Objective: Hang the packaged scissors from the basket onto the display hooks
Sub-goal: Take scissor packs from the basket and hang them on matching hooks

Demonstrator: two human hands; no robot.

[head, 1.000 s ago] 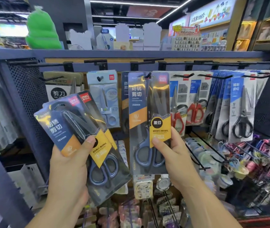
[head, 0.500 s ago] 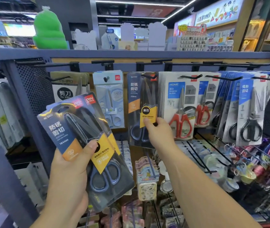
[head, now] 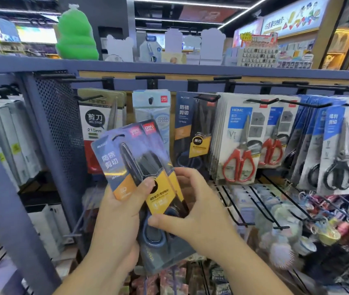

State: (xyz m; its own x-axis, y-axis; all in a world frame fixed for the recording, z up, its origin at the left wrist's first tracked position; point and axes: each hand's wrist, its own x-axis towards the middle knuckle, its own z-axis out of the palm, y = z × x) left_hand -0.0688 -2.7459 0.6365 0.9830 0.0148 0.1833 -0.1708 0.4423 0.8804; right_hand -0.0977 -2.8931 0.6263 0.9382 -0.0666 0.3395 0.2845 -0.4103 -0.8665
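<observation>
Centrally, the scissors packs [head: 135,167], red "deli" tags above "防锈剪切", tilt toward eleven o'clock. The left hand [head: 118,218] grips them, thumb across the front; the right hand [head: 195,209] pinches their four-o'clock edge. At one o'clock, a matching pack [head: 192,133] hangs hooked.

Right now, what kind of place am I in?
Probably a stationery shop: packaged scissors hang in rows on display hooks, the left hand and right hand grip more scissor packs, and lit merchandise shelves stretch behind.

Navy-and-yellow scissors pack [head: 139,167], red-handled scissors [head: 238,165]
</observation>
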